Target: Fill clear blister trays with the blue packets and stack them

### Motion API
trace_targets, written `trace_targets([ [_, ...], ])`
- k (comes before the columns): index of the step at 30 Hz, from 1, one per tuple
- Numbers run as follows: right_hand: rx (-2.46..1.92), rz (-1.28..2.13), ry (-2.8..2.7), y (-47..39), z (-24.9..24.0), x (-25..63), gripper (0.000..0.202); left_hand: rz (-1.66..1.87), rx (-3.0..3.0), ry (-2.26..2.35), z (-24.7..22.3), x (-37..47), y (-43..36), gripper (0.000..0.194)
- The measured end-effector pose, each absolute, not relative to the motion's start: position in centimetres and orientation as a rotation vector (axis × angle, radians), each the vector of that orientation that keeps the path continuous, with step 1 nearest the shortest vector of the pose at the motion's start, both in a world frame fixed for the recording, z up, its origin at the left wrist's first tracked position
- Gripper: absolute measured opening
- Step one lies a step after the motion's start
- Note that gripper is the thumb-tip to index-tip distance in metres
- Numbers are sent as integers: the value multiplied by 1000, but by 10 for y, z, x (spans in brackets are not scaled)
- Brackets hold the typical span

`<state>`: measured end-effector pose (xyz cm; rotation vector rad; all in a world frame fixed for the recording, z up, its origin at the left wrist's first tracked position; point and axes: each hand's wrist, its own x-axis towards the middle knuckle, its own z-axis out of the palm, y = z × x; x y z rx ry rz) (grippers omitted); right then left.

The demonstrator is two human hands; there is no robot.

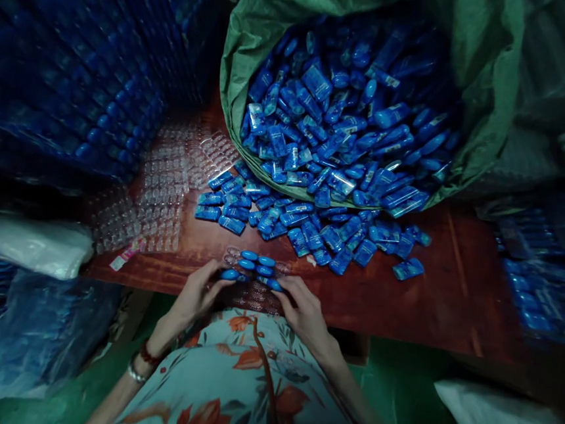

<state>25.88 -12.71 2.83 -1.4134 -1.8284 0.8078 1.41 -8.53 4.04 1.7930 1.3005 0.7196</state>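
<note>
A clear moulded plastic tray (255, 299) lies at the table's front edge, right against my body. Several small blue plastic-wrapped packs (249, 255) stand in its hollows in two columns. My left hand (202, 291) pinches one blue pack (230, 275) at the left side of the tray. On the right side, my right hand (306, 310) has thumb and fingers closed on another blue pack (270, 282). Both packs are at the row nearest me; whether they are fully seated cannot be seen. Loose blue packs (332, 237) are heaped just beyond the tray.
A big green sack (234, 89) full of blue packs lies open towards me on the wooden table (449, 279). Clear trays (160, 188) are spread at left, below tall stacks of filled blue trays (78, 55). Bagged blue goods (39, 336) stand lower left; more filled trays (532, 300) are at right.
</note>
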Motion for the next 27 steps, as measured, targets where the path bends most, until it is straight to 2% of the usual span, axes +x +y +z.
trace_targets([
  [6,-1409,486,-2470,-111,39,263,31,658,2200,1159,18,27,-86,28],
  [13,-1386,251,-2711,-97,57,239,23,359,2574,1077,29,39,-85,23],
  [16,-1385,168,-2706,-94,55,232,24,311,2661,1145,30,45,-88,30],
  [19,-1379,86,-2638,-96,49,239,24,453,2768,1200,26,41,-90,34],
  [23,-1416,119,-2369,-87,44,262,28,837,2628,1213,23,29,-74,29],
  [27,-1512,146,-2458,-40,45,270,51,908,2179,1585,24,24,-23,25],
])
